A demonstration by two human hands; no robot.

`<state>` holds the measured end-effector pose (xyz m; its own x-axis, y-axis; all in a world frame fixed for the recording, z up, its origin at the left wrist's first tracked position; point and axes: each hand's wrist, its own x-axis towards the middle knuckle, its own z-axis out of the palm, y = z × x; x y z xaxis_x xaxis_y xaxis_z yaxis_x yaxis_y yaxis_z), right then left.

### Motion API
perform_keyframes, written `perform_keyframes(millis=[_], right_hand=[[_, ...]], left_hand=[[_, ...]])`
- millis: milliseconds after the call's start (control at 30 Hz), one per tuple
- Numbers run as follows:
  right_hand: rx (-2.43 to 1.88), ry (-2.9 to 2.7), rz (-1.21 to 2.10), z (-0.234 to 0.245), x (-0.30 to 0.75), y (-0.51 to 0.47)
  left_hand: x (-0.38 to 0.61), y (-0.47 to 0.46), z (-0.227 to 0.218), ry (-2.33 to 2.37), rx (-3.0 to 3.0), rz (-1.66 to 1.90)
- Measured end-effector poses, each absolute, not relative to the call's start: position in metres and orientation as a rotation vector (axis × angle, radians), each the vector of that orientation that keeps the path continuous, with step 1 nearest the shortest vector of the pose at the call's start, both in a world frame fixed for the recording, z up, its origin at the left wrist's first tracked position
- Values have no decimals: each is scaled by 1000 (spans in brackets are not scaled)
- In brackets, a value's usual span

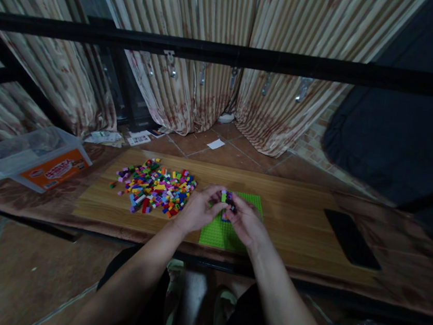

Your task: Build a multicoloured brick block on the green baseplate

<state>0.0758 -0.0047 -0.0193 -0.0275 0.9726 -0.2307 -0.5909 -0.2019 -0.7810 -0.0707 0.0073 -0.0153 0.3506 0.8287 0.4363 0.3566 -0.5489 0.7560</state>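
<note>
Left hand (200, 210) and right hand (247, 222) close together on a small brick cluster (228, 199)

Fingers of both hands pinch the cluster from its nine o'clock and three o'clock sides, the fingertips nearly meeting around it. Dark, lime and purple parts show between them; the rest is covered. It sits in view against the twelve o'clock part of a green baseplate (214, 237), though whether it touches the studs cannot be told. Just beneath the fingers, a bluish and reddish piece (226, 217) shows in part.

Taking the baseplate as the clock's centre, a loose spread of multicoloured bricks (161, 187) lies at ten o'clock on the wooden surface (293, 208), near the left hand. Farther out in that direction stands a clear plastic box (43, 138) with an orange label (57, 171). A flat black slab (351, 239) lies at three o'clock, well apart from the right hand. Toward eleven o'clock, beyond the surface, a white paper (216, 143) rests on the tiled floor (199, 144), and striped curtains (202, 15) hang at twelve behind a dark bar (213, 50).
</note>
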Motion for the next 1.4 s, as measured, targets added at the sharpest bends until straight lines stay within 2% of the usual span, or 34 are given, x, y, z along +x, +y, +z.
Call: perform_keyframes(millis=[400, 633, 800, 967, 1133, 1267, 1400], right_hand=[[-990, -752, 1547, -12, 77, -13], [-1064, -849, 1422, -19, 66, -10], [-1134, -928, 1323, -29, 52, -12], [-1112, -836, 1381, -39, 39, -10], [-1136, -875, 1381, -51, 27, -6], [-1331, -1221, 1067, -62, 19, 4], [-1479, -1522, 793, -67, 13, 13]], left_hand=[[-73, 14, -23, 1029, 1894, 1079], [-77, 12, -17, 853, 1386, 1040], [-85, 11, -19, 947, 1103, 1013], [-93, 12, -25, 1030, 985, 1019], [-112, 17, -28, 1349, 1391, 971], [-121, 20, -28, 1802, 2003, 752], [-115, 23, -33, 1954, 2185, 484]])
